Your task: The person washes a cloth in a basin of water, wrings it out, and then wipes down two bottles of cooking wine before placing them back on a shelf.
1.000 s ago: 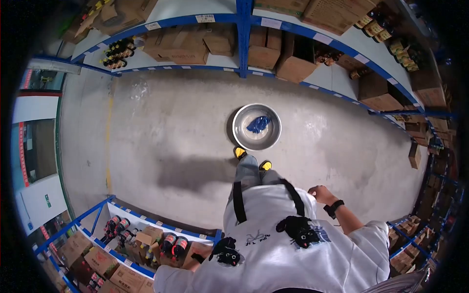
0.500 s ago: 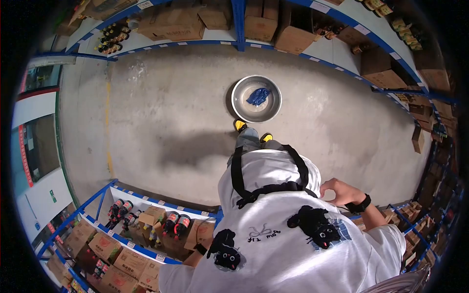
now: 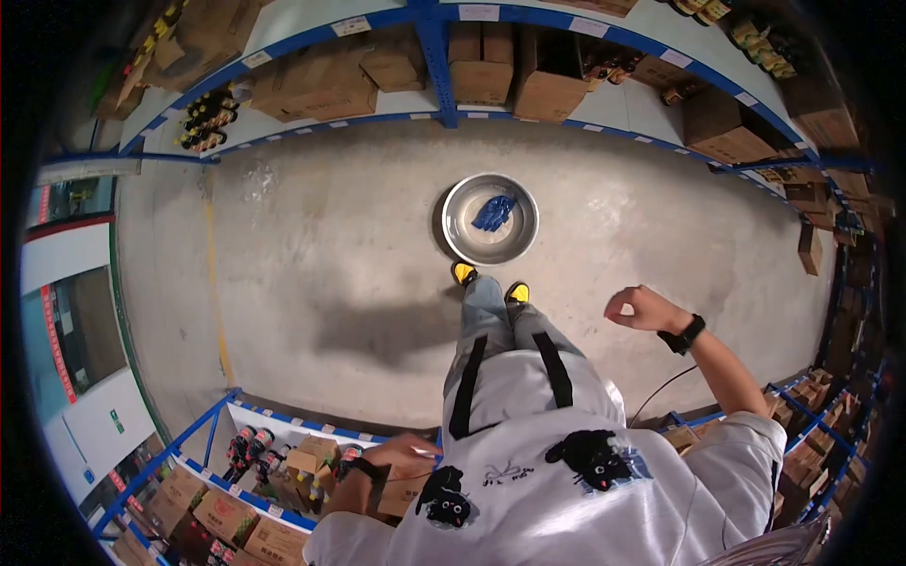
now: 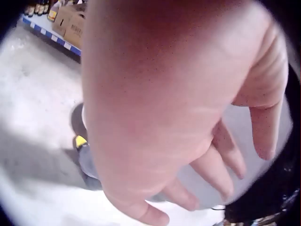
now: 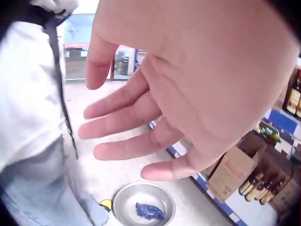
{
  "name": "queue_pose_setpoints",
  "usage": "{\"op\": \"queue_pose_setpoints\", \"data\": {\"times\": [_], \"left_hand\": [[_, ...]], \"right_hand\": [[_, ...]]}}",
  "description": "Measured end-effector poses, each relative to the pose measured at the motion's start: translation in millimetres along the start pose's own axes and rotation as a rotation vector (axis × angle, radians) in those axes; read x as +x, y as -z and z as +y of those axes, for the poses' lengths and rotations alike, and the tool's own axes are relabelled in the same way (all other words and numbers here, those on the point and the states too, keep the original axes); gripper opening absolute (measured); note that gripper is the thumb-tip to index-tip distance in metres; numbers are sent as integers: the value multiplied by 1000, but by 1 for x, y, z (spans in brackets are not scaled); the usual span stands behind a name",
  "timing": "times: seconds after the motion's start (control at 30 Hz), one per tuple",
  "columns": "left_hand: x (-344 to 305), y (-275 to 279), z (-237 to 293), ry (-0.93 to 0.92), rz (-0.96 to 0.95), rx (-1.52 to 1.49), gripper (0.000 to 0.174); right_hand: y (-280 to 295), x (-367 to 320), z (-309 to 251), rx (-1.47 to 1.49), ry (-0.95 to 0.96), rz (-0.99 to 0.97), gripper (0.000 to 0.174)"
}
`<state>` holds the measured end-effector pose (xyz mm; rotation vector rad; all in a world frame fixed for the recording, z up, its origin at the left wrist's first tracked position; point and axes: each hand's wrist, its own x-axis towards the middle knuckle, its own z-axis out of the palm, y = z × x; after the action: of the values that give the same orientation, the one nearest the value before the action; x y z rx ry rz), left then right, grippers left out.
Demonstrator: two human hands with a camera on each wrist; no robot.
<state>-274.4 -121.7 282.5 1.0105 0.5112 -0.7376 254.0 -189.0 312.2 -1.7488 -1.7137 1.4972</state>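
Observation:
A round metal basin (image 3: 526,226) stands on the floor in front of the person's yellow-toed shoes (image 3: 462,274). Inside it lies a crumpled, shiny blue item (image 3: 494,213), which also shows in the right wrist view as a blue bundle (image 5: 149,211). The right hand (image 3: 644,309) is held out beside the body, holding nothing; its fingers (image 5: 122,148) are spread and slightly bent in the right wrist view. Near the waist at the left is the left hand (image 3: 404,451), with loose, extended fingers (image 4: 212,172) and nothing in its grasp.
Blue-framed shelves (image 3: 436,66) with cardboard boxes (image 3: 326,90) and bottles run along the far side. Another shelf with dark bottles (image 3: 247,443) and cartons stands close at the left. More racks (image 3: 802,443) are at the right. Black straps (image 3: 555,373) hang over the trousers.
The right hand has moved out from beside the waist, forward and away from the body. The left hand has come into view beside the shirt. The basin and blue item stay on the floor.

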Motion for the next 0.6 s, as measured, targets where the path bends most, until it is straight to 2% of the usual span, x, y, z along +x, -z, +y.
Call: {"op": "queue_pose_setpoints", "data": {"times": [0.03, 0.07, 0.13, 0.17, 0.2, 0.23, 0.3, 0.37, 0.43, 0.5, 0.53, 0.57, 0.6], "left_hand": [[-6, 24, 39, 223, 165, 123, 30], [-5, 53, 16, 152, 357, 137, 32], [10, 122, -30, -154, 684, 246, 23], [14, 149, -5, -151, 789, 168, 19], [28, 183, -5, -327, 851, 371, 18], [36, 202, 21, -254, 923, 270, 16], [65, 227, 60, -107, 1057, -166, 16], [106, 249, 64, -213, 1070, -266, 17], [145, 259, 64, -202, 946, -275, 19], [178, 272, 57, -67, 758, -6, 19], [206, 292, 20, -184, 678, 120, 18], [203, 282, 43, -112, 675, 257, 18], [202, 282, 46, -111, 662, 264, 18]], "right_hand": [[-4, 12, 16, -35, -42, 31, 10], [-10, 23, 31, -68, -86, 62, 12], [-33, 42, 59, -56, -146, 109, 13], [-43, 54, 73, -54, -198, 144, 15], [-54, 64, 87, -50, -205, 157, 15], [-70, 72, 99, -19, -253, 179, 15], [-98, 84, 116, -34, -283, 200, 16], [-124, 87, 130, -9, -384, 212, 16], [-151, 84, 136, 28, -453, 246, 17], [-174, 81, 142, 75, -487, 367, 17], [-180, 83, 138, 143, -571, 391, 18], [-189, 86, 137, 198, -629, 438, 18], [-197, 87, 137, 252, -689, 476, 18]]}}
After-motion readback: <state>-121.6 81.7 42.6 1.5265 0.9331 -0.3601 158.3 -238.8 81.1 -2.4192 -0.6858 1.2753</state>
